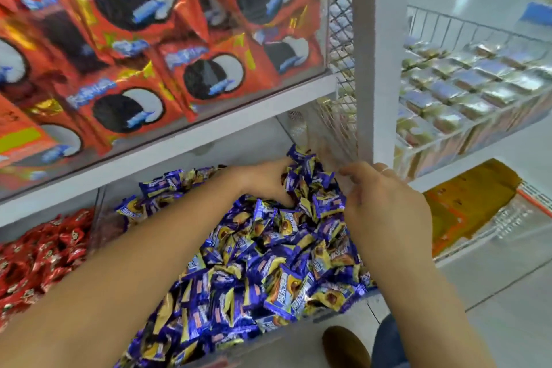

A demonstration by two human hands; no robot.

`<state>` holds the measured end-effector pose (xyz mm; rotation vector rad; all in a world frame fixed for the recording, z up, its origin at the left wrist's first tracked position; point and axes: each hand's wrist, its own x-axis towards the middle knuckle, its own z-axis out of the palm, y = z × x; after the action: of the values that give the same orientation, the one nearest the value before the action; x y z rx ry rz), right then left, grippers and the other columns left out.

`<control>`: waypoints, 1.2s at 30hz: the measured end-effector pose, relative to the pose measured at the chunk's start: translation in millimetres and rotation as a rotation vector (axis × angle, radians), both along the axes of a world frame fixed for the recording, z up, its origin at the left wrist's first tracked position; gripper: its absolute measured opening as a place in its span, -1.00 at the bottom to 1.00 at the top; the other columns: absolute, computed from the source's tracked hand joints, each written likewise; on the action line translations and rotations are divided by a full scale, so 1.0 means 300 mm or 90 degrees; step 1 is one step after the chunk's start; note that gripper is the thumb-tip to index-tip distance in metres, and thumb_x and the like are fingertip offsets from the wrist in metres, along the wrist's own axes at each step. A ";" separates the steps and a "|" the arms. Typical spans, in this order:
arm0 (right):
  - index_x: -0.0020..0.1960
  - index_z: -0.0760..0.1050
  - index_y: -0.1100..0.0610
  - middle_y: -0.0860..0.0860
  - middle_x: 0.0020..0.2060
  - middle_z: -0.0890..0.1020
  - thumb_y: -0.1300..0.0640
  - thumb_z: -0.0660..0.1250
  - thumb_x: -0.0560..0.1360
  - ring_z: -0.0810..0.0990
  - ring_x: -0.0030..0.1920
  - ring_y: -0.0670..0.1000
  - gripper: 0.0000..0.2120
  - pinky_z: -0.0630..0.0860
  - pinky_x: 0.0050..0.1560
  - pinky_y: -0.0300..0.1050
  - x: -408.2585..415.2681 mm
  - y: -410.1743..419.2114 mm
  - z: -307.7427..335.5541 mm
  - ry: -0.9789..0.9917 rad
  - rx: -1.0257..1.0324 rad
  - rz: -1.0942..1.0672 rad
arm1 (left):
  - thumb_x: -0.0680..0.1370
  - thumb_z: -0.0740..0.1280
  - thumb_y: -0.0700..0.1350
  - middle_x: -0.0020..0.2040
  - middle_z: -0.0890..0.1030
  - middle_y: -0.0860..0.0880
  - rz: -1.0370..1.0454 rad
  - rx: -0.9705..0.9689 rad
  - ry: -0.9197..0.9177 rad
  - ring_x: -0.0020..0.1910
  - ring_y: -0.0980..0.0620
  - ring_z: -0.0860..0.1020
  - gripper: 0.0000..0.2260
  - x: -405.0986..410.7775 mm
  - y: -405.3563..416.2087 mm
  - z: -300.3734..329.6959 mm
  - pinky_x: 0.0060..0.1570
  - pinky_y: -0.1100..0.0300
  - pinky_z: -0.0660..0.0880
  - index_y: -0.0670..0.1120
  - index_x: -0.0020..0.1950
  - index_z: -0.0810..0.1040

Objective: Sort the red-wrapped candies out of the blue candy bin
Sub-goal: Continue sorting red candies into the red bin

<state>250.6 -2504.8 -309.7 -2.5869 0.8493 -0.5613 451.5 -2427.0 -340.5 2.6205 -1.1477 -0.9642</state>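
**Both hands deep in the blue candies**

The person leans over the blue candy bin [334, 312], which is full of blue-wrapped candies [268, 263]. The left hand [263, 182] digs into the far corner of the heap, its fingers curled around several blue pieces. The right hand [385, 206] rests at the right edge of the heap; if it pinches something, I cannot tell. The red-wrapped candies [38, 254] lie in the neighbour compartment at left. On the shelf above stand red cookie packs [155, 39].
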 end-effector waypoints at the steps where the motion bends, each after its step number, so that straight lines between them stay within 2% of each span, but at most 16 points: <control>1: 0.22 0.50 -0.01 0.09 0.00 0.56 0.26 0.21 0.51 0.57 -0.20 0.20 -0.67 0.40 -0.33 -0.07 0.005 0.000 -0.001 0.004 -0.001 -0.010 | 0.44 0.48 -0.11 0.47 0.31 -0.09 0.003 -0.002 -0.009 0.34 -0.11 0.41 -0.19 0.001 0.001 -0.003 0.15 0.21 0.37 -0.06 0.55 0.07; 3: 0.21 0.51 -0.01 0.08 0.00 0.55 0.26 0.22 0.52 0.55 -0.21 0.18 -0.68 0.32 -0.35 -0.11 0.008 0.003 0.000 0.002 -0.006 -0.027 | 0.47 0.45 -0.13 0.50 0.26 -0.08 0.024 -0.024 -0.012 0.39 -0.09 0.35 -0.24 0.005 0.011 0.002 0.25 0.22 0.31 -0.07 0.55 0.09; 6: 0.21 0.51 -0.03 0.07 0.00 0.54 0.27 0.18 0.51 0.53 -0.20 0.17 -0.64 0.28 -0.35 -0.11 0.002 0.008 0.010 0.001 -0.003 -0.032 | 0.48 0.40 -0.22 0.45 0.35 -0.05 0.024 -0.060 -0.014 0.37 -0.06 0.37 -0.37 0.006 0.035 0.041 0.28 0.19 0.30 -0.05 0.51 0.24; 10: 0.22 0.51 -0.04 0.06 0.04 0.56 0.28 0.17 0.49 0.55 -0.16 0.18 -0.61 0.29 -0.34 -0.10 -0.003 0.006 0.012 -0.004 0.004 -0.028 | 0.48 0.43 -0.12 0.43 0.38 0.01 -0.013 -0.114 -0.037 0.38 0.05 0.35 -0.46 -0.024 0.108 0.129 0.30 0.27 0.22 0.01 0.44 0.35; 13: 0.22 0.51 -0.06 0.06 0.05 0.56 0.27 0.17 0.50 0.56 -0.14 0.19 -0.62 0.29 -0.35 -0.09 -0.014 0.006 0.012 -0.008 0.008 -0.018 | 0.47 0.44 -0.09 0.25 0.51 0.09 -0.056 -0.162 -0.042 0.21 0.10 0.46 -0.62 -0.100 0.206 0.186 0.25 0.18 0.34 0.13 0.25 0.48; 15: 0.21 0.51 -0.06 0.06 0.06 0.56 0.24 0.17 0.52 0.56 -0.12 0.19 -0.65 0.33 -0.34 -0.08 -0.019 0.001 0.008 -0.009 0.011 -0.012 | 0.48 0.43 -0.07 0.14 0.52 0.16 -0.066 -0.203 -0.040 0.14 0.17 0.48 -0.72 -0.154 0.287 0.204 0.22 0.17 0.37 0.22 0.11 0.49; 17: 0.21 0.51 -0.05 0.07 0.05 0.56 0.21 0.17 0.55 0.56 -0.12 0.19 -0.68 0.35 -0.33 -0.07 -0.023 -0.002 0.003 -0.007 0.003 -0.008 | 0.47 0.44 0.00 0.16 0.48 0.17 -0.089 -0.193 -0.057 0.18 0.20 0.44 -0.75 -0.189 0.365 0.220 0.27 0.15 0.33 0.26 0.08 0.51; 20: 0.21 0.51 -0.06 0.08 0.02 0.57 0.21 0.18 0.55 0.56 -0.14 0.19 -0.69 0.33 -0.33 -0.09 -0.026 -0.002 -0.004 -0.010 0.001 -0.008 | 0.39 0.46 0.18 0.38 0.26 0.29 -0.115 -0.073 0.018 0.36 0.38 0.17 -0.60 -0.212 0.468 0.255 0.31 0.39 0.14 0.33 0.20 0.49; 22: 0.21 0.52 -0.05 0.08 -0.01 0.57 0.21 0.21 0.55 0.56 -0.16 0.19 -0.70 0.32 -0.34 -0.10 -0.025 -0.001 -0.011 -0.008 -0.004 -0.009 | 0.37 0.38 0.34 0.45 0.13 0.34 -0.060 -0.080 0.071 0.43 0.39 0.04 -0.56 -0.199 0.491 0.284 0.36 0.28 0.03 0.43 0.22 0.43; 24: 0.20 0.53 -0.03 0.07 -0.03 0.57 0.20 0.23 0.54 0.56 -0.17 0.19 -0.72 0.30 -0.36 -0.10 -0.023 0.004 -0.016 -0.007 -0.011 -0.011 | 0.38 0.33 0.37 0.45 0.24 0.27 0.020 -0.189 0.049 0.44 0.30 0.16 -0.63 -0.164 0.461 0.284 0.38 0.20 0.12 0.41 0.17 0.48; 26: 0.21 0.52 -0.04 0.06 -0.01 0.57 0.20 0.25 0.54 0.56 -0.16 0.18 -0.71 0.28 -0.36 -0.11 -0.023 0.007 -0.015 -0.004 -0.010 -0.019 | 0.49 0.34 0.21 0.40 0.39 0.15 0.076 -0.241 -0.043 0.39 0.17 0.34 -0.75 -0.113 0.384 0.246 0.36 0.16 0.27 0.29 0.15 0.51; 28: 0.23 0.51 -0.06 0.05 0.01 0.56 0.20 0.25 0.54 0.56 -0.16 0.17 -0.68 0.27 -0.37 -0.12 -0.022 0.008 -0.012 0.003 -0.011 -0.027 | 0.55 0.32 0.07 0.41 0.41 0.04 0.064 -0.199 -0.086 0.39 0.04 0.37 -0.69 -0.078 0.285 0.206 0.36 0.11 0.31 0.11 0.29 0.46; 30: 0.24 0.50 -0.07 0.05 0.02 0.56 0.21 0.24 0.54 0.57 -0.16 0.17 -0.67 0.30 -0.38 -0.12 -0.019 0.006 -0.012 0.010 -0.019 -0.026 | 0.54 0.32 0.12 0.47 0.32 -0.02 0.024 -0.076 -0.072 0.44 -0.02 0.31 -0.49 -0.057 0.193 0.168 0.38 0.10 0.26 0.00 0.45 0.32; 33: 0.25 0.49 -0.07 0.04 0.02 0.56 0.20 0.21 0.55 0.57 -0.16 0.16 -0.68 0.34 -0.37 -0.11 -0.019 0.000 -0.017 0.021 -0.032 -0.017 | 0.48 0.33 0.23 0.55 0.17 -0.06 -0.017 0.145 -0.051 0.49 -0.08 0.21 -0.21 0.001 0.103 0.096 0.45 -0.01 0.18 -0.06 0.56 0.07; 36: 0.23 0.49 -0.06 0.05 0.00 0.56 0.19 0.22 0.56 0.58 -0.17 0.17 -0.70 0.35 -0.37 -0.11 -0.020 -0.011 -0.021 0.019 -0.041 -0.011 | 0.45 0.38 0.21 0.55 0.14 -0.08 -0.011 0.219 -0.037 0.49 -0.11 0.19 -0.16 0.042 0.070 0.052 0.44 -0.07 0.19 -0.04 0.56 0.00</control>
<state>244.6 -2508.0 -315.9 -2.6551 0.8786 -0.5654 464.2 -2406.0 -324.9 2.9249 -1.1036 -1.1918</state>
